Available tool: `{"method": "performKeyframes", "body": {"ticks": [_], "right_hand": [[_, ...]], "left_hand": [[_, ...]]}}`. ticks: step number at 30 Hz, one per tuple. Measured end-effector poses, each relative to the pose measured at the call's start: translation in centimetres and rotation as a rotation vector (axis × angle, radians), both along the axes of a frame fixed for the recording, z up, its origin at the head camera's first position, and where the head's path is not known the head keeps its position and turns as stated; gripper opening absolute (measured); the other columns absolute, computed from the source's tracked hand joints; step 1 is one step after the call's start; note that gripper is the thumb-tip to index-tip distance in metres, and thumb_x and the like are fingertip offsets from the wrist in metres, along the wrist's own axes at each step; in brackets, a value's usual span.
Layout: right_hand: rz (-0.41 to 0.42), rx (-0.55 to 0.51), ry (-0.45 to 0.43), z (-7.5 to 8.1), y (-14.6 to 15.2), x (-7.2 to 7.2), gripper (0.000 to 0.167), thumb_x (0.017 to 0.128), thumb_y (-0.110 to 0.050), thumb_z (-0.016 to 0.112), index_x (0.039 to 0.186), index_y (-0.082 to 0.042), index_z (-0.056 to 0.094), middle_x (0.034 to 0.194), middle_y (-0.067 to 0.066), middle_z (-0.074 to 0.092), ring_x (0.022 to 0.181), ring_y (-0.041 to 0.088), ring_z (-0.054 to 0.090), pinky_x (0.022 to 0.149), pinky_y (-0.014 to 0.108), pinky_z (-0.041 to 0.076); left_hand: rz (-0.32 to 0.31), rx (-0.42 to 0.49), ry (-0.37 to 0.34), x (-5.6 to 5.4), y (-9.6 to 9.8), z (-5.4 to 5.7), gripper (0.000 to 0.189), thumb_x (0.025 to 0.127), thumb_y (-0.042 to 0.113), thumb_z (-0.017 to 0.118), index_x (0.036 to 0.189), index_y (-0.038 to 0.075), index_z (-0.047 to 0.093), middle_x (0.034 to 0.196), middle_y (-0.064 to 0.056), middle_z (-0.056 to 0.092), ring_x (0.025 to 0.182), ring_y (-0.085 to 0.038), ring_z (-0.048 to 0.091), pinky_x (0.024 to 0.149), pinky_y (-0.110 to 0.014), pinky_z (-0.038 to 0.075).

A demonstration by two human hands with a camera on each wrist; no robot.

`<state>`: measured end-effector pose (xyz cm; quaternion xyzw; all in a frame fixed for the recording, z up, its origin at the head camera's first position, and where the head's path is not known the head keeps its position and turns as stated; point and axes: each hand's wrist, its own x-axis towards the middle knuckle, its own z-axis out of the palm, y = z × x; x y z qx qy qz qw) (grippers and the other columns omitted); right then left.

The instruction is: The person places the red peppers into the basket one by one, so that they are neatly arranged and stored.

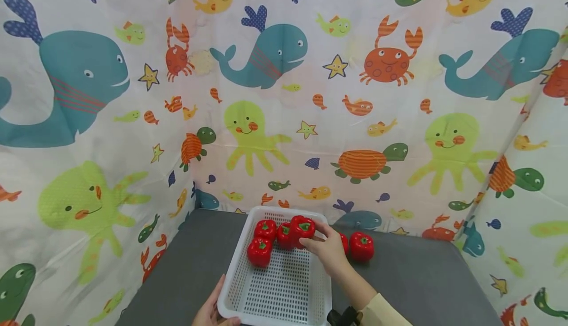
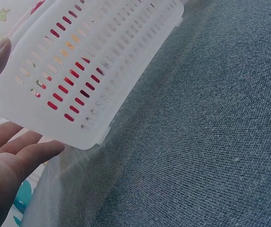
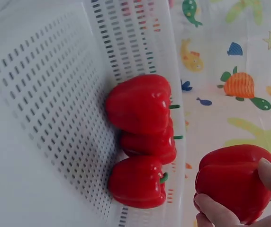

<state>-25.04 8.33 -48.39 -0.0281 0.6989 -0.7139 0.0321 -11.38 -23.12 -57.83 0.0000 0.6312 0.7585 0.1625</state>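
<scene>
My right hand holds a red bell pepper between thumb and fingers, over the far right part of a white perforated plastic basket. In the right wrist view the held pepper appears beside the basket's rim, the thumb on one side and fingers on the other. Inside the basket, three red bell peppers lie along the far wall. At the basket's near left corner, my left hand grips it, thumb and fingers on either side of the corner, as the left wrist view shows.
To the right of the basket, a red bell pepper stands on the dark grey table, with another partly hidden behind my right hand. A curtain printed with sea animals hangs behind the table and along both sides.
</scene>
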Motion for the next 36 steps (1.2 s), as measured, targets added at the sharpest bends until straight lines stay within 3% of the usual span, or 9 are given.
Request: {"method": "performKeyframes", "body": {"ticks": [5, 16, 22, 27, 36], "right_hand": [[-0.002, 0.008, -0.012, 0.0, -1.5, -0.3, 0.071, 0.086, -0.009, 0.08, 0.148, -0.002, 0.046, 0.147, 0.025, 0.047, 0.122, 0.042, 0.061, 0.091, 0.048, 0.061], [-0.061, 0.233, -0.085, -2.2, -4.5, -1.0, 0.074, 0.076, -0.002, 0.084, 0.143, -0.004, 0.052, 0.145, 0.023, 0.052, 0.13, 0.045, 0.052, 0.098, 0.053, 0.057], [-0.039, 0.278, -0.127, -3.0, -5.0, -1.0, 0.075, 0.076, 0.003, 0.082, 0.144, -0.002, 0.049, 0.145, 0.023, 0.052, 0.131, 0.045, 0.05, 0.103, 0.056, 0.053], [-0.007, 0.326, -0.136, -3.2, -5.4, -1.0, 0.073, 0.077, 0.002, 0.082, 0.142, -0.003, 0.05, 0.143, 0.022, 0.053, 0.129, 0.045, 0.051, 0.1, 0.057, 0.055], [-0.045, 0.381, -0.156, -4.3, -6.2, -1.8, 0.076, 0.07, 0.008, 0.082, 0.138, -0.003, 0.052, 0.137, 0.021, 0.055, 0.126, 0.045, 0.054, 0.098, 0.058, 0.055]], "left_hand": [[-0.002, 0.023, -0.003, 0.1, 0.0, 0.1, 0.111, 0.093, 0.011, 0.072, 0.16, 0.011, -0.016, 0.164, -0.031, 0.012, 0.135, -0.041, 0.052, 0.101, -0.051, 0.055], [0.014, 0.001, -0.006, 0.1, 0.3, 0.4, 0.112, 0.092, 0.012, 0.074, 0.16, 0.009, -0.015, 0.163, -0.032, 0.013, 0.132, -0.039, 0.056, 0.099, -0.052, 0.056], [0.005, -0.03, 0.022, 0.1, 0.2, 0.4, 0.112, 0.092, 0.012, 0.074, 0.16, 0.006, -0.015, 0.163, -0.034, 0.01, 0.131, -0.037, 0.056, 0.099, -0.051, 0.057], [0.012, -0.053, 0.011, 0.0, 0.4, 0.3, 0.113, 0.091, 0.013, 0.076, 0.16, 0.006, -0.014, 0.162, -0.035, 0.012, 0.13, -0.037, 0.056, 0.098, -0.052, 0.058], [0.028, -0.052, -0.01, 0.0, 0.6, 0.6, 0.117, 0.088, 0.013, 0.079, 0.16, 0.008, -0.013, 0.163, -0.033, 0.013, 0.129, -0.037, 0.058, 0.097, -0.052, 0.058]]}}
